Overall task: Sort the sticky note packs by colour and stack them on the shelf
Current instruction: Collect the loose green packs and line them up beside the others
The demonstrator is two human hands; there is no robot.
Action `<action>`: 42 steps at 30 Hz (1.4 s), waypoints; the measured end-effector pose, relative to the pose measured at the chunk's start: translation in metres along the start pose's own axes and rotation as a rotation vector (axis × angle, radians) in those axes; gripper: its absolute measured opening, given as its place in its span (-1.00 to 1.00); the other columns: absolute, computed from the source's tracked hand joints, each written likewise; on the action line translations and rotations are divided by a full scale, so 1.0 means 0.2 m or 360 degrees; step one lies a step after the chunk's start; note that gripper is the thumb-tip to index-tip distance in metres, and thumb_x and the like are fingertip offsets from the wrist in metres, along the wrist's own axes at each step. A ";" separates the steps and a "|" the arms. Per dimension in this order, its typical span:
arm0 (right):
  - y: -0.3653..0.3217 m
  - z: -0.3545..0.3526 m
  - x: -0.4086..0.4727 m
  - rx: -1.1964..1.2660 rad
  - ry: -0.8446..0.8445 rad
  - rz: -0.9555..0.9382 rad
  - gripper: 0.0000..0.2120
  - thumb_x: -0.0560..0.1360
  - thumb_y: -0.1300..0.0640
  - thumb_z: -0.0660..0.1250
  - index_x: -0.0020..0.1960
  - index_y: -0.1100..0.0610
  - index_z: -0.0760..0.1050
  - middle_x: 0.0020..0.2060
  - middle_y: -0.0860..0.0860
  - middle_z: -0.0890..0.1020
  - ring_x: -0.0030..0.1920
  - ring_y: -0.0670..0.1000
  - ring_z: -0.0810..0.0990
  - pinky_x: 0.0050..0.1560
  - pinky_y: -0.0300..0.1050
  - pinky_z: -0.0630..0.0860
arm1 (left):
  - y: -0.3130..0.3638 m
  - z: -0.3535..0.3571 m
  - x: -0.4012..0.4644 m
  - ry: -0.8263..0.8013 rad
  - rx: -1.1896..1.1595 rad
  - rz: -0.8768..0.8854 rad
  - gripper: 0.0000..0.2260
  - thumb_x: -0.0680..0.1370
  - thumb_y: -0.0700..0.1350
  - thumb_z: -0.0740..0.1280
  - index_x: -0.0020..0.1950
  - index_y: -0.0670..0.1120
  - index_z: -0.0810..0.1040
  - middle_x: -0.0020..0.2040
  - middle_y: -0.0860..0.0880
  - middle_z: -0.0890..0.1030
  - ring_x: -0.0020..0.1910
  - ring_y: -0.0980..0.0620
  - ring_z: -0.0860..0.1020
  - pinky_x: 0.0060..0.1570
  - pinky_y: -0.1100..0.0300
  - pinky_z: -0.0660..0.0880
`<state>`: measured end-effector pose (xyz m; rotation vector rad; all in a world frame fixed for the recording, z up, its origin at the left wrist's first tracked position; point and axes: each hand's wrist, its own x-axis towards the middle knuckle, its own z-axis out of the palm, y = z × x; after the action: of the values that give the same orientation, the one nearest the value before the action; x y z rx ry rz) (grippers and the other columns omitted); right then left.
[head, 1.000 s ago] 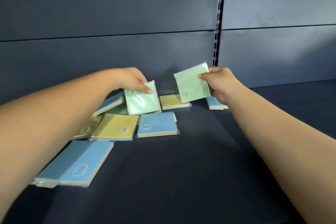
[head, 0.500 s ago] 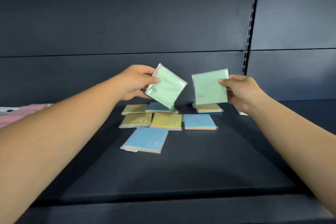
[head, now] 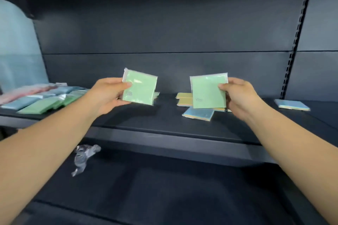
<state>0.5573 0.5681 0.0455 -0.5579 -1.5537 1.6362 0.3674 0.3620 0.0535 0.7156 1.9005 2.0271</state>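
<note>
My left hand [head: 108,95] grips a light green sticky note pack [head: 140,88] by its left edge, held up above the dark shelf [head: 164,126]. My right hand [head: 237,97] grips a second green pack [head: 207,92] by its right edge, also lifted. Behind that pack lie yellow packs [head: 183,97] and a blue pack [head: 199,114] on the shelf. Another blue pack [head: 291,105] lies alone at the far right. A pale pack edge [head: 157,94] shows behind the left pack.
Rows of pink, blue and green packs [head: 42,98] lie on the shelf's left part. A crumpled clear plastic wrapper [head: 84,157] lies on the lower shelf [head: 164,188]. A slotted upright [head: 294,49] runs down the back wall at right.
The view has pulled back and shifted left, showing the shelf edge and the lower shelf. Both hands have lifted their green packs and carried them apart and leftward away from the loose pile.
</note>
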 end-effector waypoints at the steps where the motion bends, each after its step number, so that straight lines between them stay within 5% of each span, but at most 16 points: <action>1: 0.01 0.04 -0.05 -0.0011 -0.0005 -0.0012 -0.81 0.56 0.36 0.14 0.04 0.18 0.47 -0.16 0.04 0.59 -0.22 -0.01 0.57 -0.21 -0.13 0.53 | -0.01 -0.06 -0.03 0.0046 -0.0008 -0.0008 -0.91 0.55 -0.29 0.26 0.04 -0.20 0.50 -0.07 -0.11 0.61 -0.12 -0.01 0.61 -0.14 0.06 0.54; 12: 0.03 0.35 -0.20 -0.0021 0.0041 0.0034 -0.84 0.56 0.35 0.14 0.02 0.20 0.47 -0.14 0.07 0.59 -0.19 0.04 0.58 -0.19 -0.04 0.54 | -0.18 -0.37 0.06 -0.0014 -0.0020 -0.0268 -0.93 0.54 -0.27 0.30 -0.06 -0.11 0.50 -0.10 -0.05 0.60 -0.17 0.05 0.56 -0.07 0.08 0.46; 19: 0.15 0.60 -0.02 0.0021 0.0228 0.0089 -0.84 0.56 0.34 0.16 -0.11 0.19 0.48 -0.20 0.05 0.60 -0.22 0.00 0.59 -0.20 -0.11 0.55 | -0.26 -0.34 0.49 -0.0181 0.0326 -0.0408 -0.84 0.48 -0.19 0.39 -0.22 -0.04 0.44 -0.31 0.02 0.48 -0.36 0.15 0.41 -0.34 0.33 0.35; 21: 0.19 0.64 0.03 0.0028 0.0280 0.0097 -0.80 0.56 0.34 0.17 -0.17 0.14 0.47 -0.23 0.03 0.60 -0.23 0.00 0.59 -0.20 -0.11 0.55 | -0.29 -0.32 0.59 -0.0278 0.0355 -0.0460 -0.89 0.48 -0.21 0.39 -0.11 -0.05 0.47 -0.31 0.02 0.47 -0.37 0.15 0.41 -0.35 0.33 0.35; 24: 0.22 0.70 0.09 0.0031 0.0361 0.0111 -0.79 0.56 0.34 0.18 -0.19 0.13 0.46 -0.24 0.03 0.60 -0.25 -0.01 0.58 -0.24 -0.13 0.53 | -0.32 -0.27 0.75 -0.0369 0.0297 -0.0497 -0.66 0.47 -0.24 0.40 0.20 -0.05 0.41 -0.25 0.02 0.51 -0.35 0.14 0.45 -0.36 0.29 0.38; 28: 0.24 0.72 0.15 -0.0032 0.0406 0.0110 -0.79 0.55 0.34 0.18 -0.19 0.13 0.47 -0.24 0.03 0.60 -0.25 0.01 0.57 -0.12 -0.08 0.50 | -0.34 -0.20 0.87 -0.0421 0.0339 -0.0555 -0.82 0.48 -0.28 0.38 -0.18 -0.13 0.38 -0.26 -0.03 0.49 -0.32 0.09 0.45 -0.28 0.24 0.45; 34: 0.24 0.73 0.23 -0.0077 0.0360 0.0192 -0.84 0.55 0.35 0.19 -0.17 0.19 0.46 -0.23 0.08 0.59 -0.26 0.03 0.56 -0.20 -0.10 0.52 | -0.38 -0.17 0.97 -0.0336 0.0489 -0.0510 -0.74 0.49 -0.29 0.37 -0.26 -0.13 0.31 -0.18 -0.09 0.50 -0.11 -0.03 0.50 -0.28 0.19 0.46; 42: 0.32 0.87 0.32 -0.0077 0.0013 0.0571 -0.82 0.52 0.42 0.19 -0.18 0.22 0.45 -0.44 0.06 0.63 -0.43 -0.03 0.62 -0.36 -0.04 0.59 | -0.36 -0.17 0.98 -0.0357 0.0799 -0.0414 -0.77 0.52 -0.21 0.35 -0.26 -0.17 0.34 -0.29 -0.06 0.42 -0.35 0.08 0.38 -0.38 0.23 0.44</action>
<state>0.3704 0.5153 0.0229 -0.9108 -1.5555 1.8583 0.1753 0.4404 0.0142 0.7220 2.2440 1.2679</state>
